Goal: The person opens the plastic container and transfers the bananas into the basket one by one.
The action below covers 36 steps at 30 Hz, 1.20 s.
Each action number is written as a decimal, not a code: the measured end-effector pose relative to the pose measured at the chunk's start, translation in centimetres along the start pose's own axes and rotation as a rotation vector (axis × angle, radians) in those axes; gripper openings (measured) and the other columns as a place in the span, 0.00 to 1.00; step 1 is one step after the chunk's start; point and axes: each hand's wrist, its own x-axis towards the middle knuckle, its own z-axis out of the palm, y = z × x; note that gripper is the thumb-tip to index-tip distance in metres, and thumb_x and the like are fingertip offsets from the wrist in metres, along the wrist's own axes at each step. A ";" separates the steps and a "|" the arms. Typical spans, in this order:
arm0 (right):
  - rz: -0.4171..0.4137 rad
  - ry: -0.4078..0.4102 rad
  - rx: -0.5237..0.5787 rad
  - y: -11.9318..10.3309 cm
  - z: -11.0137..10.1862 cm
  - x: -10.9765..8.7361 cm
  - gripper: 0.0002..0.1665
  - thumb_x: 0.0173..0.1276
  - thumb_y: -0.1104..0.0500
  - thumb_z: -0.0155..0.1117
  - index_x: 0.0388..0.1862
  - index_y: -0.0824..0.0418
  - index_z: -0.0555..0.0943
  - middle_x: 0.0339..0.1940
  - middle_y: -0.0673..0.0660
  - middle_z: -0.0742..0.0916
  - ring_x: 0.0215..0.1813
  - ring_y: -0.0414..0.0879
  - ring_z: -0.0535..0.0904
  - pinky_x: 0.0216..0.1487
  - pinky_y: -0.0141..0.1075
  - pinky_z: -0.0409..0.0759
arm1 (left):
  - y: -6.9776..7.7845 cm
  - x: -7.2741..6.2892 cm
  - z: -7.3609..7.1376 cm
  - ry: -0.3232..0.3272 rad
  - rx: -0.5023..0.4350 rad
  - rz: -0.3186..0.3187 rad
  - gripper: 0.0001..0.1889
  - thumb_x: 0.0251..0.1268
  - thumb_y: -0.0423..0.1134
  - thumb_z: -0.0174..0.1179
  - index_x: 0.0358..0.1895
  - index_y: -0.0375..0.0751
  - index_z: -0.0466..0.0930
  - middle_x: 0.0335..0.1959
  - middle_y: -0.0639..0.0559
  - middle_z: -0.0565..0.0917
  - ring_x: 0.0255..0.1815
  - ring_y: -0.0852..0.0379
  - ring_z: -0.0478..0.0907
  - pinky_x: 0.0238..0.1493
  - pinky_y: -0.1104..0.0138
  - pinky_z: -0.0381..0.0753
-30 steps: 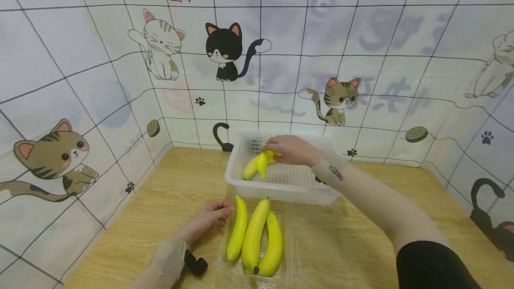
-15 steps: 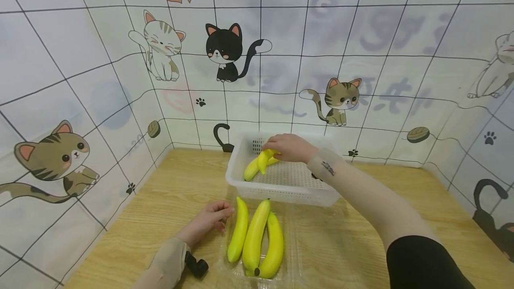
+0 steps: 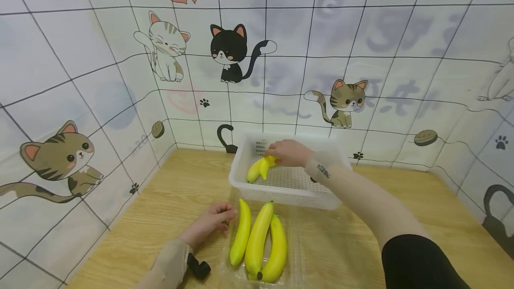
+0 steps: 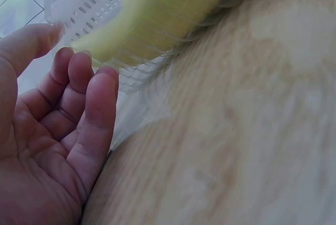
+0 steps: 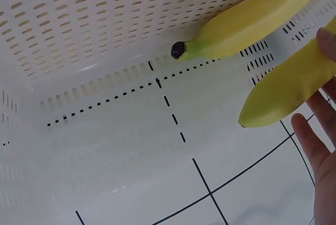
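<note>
My right hand (image 3: 291, 153) reaches into a white plastic basket (image 3: 285, 195) and holds a banana (image 5: 289, 83) by its upper part, tip hanging down. Another banana (image 5: 252, 25) lies in the basket beside it. At the near side, a clear plastic clamshell box (image 3: 295, 253) contains three bananas (image 3: 259, 240) laid side by side. My left hand (image 3: 210, 224) is at the box's left edge. In the left wrist view, thumb and curled fingertips meet at the rim of the box, the thumb seeming to lie on the inner side.
The wood-grain table (image 3: 180, 182) bears both containers, the basket behind the box. A tiled-pattern wall (image 3: 281, 70) with cartoon cats rises right behind the basket and along both sides. The box's transparent lid appears spread to the right, hard to make out.
My right hand, with the banana, has sunk slightly in the basket. The left hand keeps its place at the box. The head view has shifted a little.
</note>
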 end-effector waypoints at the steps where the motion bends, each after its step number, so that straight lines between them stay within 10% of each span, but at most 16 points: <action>1: 0.005 -0.004 0.000 0.0 0.2 0.0 0.24 0.62 0.59 0.72 0.58 0.51 0.80 0.50 0.51 0.85 0.48 0.46 0.80 0.53 0.39 0.78 | 0.0 0.0 0.0 0.000 -0.003 0.002 0.13 0.69 0.45 0.59 0.37 0.38 0.73 0.29 0.51 0.73 0.29 0.57 0.71 0.28 0.67 0.78; 36: -0.002 -0.150 0.010 0.0 3.8 1.1 0.21 0.62 0.58 0.71 0.55 0.51 0.80 0.49 0.52 0.85 0.48 0.47 0.81 0.51 0.41 0.79 | 0.7 -0.3 0.2 -0.019 -0.008 -0.017 0.13 0.70 0.44 0.58 0.37 0.37 0.72 0.28 0.51 0.72 0.25 0.58 0.70 0.26 0.68 0.78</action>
